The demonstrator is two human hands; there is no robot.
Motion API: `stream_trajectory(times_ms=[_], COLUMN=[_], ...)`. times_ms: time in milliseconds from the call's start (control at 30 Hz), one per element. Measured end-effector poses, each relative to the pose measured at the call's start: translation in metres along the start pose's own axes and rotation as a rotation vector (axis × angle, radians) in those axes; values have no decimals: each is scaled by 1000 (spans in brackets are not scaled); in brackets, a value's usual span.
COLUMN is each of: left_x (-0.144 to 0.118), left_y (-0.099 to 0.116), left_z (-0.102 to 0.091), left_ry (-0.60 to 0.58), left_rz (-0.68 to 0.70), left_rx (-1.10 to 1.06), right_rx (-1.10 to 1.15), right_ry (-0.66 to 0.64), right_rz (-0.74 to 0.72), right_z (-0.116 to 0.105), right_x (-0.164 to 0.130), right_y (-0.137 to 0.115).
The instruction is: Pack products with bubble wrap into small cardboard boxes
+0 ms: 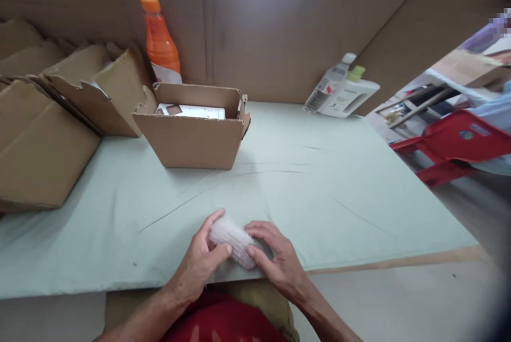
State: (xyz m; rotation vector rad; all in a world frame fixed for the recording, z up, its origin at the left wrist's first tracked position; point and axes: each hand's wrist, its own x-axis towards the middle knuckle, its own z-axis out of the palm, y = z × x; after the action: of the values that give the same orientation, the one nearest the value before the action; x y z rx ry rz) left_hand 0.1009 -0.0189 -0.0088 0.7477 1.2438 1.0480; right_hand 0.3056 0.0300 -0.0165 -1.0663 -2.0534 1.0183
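Observation:
A small roll-shaped bundle in bubble wrap [233, 238] lies between my hands, close to the table's front edge. My left hand [205, 249] grips its left end, thumb on the near side and fingers behind. At the other end, my right hand [275, 251] closes on the wrap with thumb and fingers, where a loose clear flap shows. What the wrap encloses cannot be made out. Beyond my hands stands an open cardboard box [195, 142] with a white printed carton [199, 112] inside it.
More open cardboard boxes [48, 155] crowd the left side. An orange bottle [162, 43] stands behind the box. A clear bottle [327, 86] and a white jug [349, 98] lean at the back right. Past the pale green tablecloth [339, 187] is a red chair [465, 137].

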Motion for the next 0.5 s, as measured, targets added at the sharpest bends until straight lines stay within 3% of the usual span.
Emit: stream_trajectory(times_ms=[67, 200, 267, 333, 500], left_x=[1, 8, 11, 10, -14], left_y=[0, -1, 11, 35, 114], left_z=[1, -12, -23, -30, -21], left_ry=[-49, -158, -125, -164, -651], left_rz=[14, 71, 178, 281, 334], left_rx=[40, 169, 242, 171, -281], right_rx=[53, 306, 356, 357, 280], right_ry=[-19, -218, -182, -94, 41], right_rz=[49, 213, 259, 278, 325], right_z=[-4, -9, -13, -22, -51], right_x=[0, 7, 15, 27, 51], right_y=[1, -1, -5, -10, -16])
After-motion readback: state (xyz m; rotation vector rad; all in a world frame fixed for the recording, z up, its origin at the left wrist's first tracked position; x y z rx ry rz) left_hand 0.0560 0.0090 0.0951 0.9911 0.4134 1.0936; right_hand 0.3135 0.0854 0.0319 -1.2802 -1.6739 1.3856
